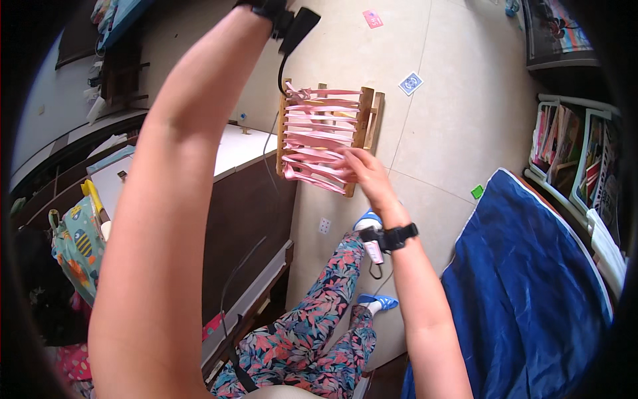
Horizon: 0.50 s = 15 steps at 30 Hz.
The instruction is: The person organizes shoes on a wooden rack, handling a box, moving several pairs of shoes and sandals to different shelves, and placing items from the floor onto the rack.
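Note:
A small wooden frame (366, 120), shaped like a stool frame, stands on the floor ahead of me. Several strands of pink ribbon (321, 138) run across it from one rail to the other, with a bunched part at its far left corner. My right hand (364, 174) is at the near right side of the frame, its fingers bent and pinching at a ribbon strand by the rail. My left arm reaches far forward; its wrist with a black strap (269, 9) shows at the top edge, and the left hand lies beyond the picture.
Playing cards (411, 83) lie scattered on the tiled floor. A dark cabinet with a white top (242, 147) stands left of the frame. On the right are a blue cloth (525, 286) and baskets of books (561, 139). A thin cable (264, 156) hangs near my left arm.

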Available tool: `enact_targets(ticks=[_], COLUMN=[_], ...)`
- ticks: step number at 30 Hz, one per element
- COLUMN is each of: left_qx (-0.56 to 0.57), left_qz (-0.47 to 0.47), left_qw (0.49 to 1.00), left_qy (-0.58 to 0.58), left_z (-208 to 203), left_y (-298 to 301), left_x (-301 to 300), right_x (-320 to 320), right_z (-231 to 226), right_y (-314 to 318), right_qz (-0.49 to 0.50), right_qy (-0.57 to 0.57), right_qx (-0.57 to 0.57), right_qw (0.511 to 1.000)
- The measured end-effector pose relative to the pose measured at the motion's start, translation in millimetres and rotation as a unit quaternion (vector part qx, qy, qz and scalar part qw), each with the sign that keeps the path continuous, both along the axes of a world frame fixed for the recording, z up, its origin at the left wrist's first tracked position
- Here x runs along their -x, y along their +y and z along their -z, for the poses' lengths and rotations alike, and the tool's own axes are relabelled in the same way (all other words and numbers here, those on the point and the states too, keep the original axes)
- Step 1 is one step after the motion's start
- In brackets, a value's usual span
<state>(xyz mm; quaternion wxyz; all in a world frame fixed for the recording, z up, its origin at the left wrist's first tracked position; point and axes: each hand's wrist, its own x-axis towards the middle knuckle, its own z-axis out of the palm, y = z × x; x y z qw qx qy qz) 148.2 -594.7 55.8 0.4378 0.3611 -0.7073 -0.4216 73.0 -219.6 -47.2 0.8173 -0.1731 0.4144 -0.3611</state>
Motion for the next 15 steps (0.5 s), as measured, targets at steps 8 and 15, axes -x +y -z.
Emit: enact_targets(ticks=[8, 15], left_qx=[-0.046, -0.017], left_qz=[-0.166, -0.364], left_qw=[0.983, 0.93], left_qy=[0.066, 0.045], left_z=[8.0, 32.2], left_y=[124.4, 151.0], left_x=[-42.3, -151.4], right_x=[-80.5, -148.3], right_z=[12.1, 49.0], right_y=[-115.3, -175.6], right_qz=[0.177, -0.022], right_qy=[-0.274, 0.012], right_qx=[-0.248, -0.016], right_qw=[0.912, 1.0])
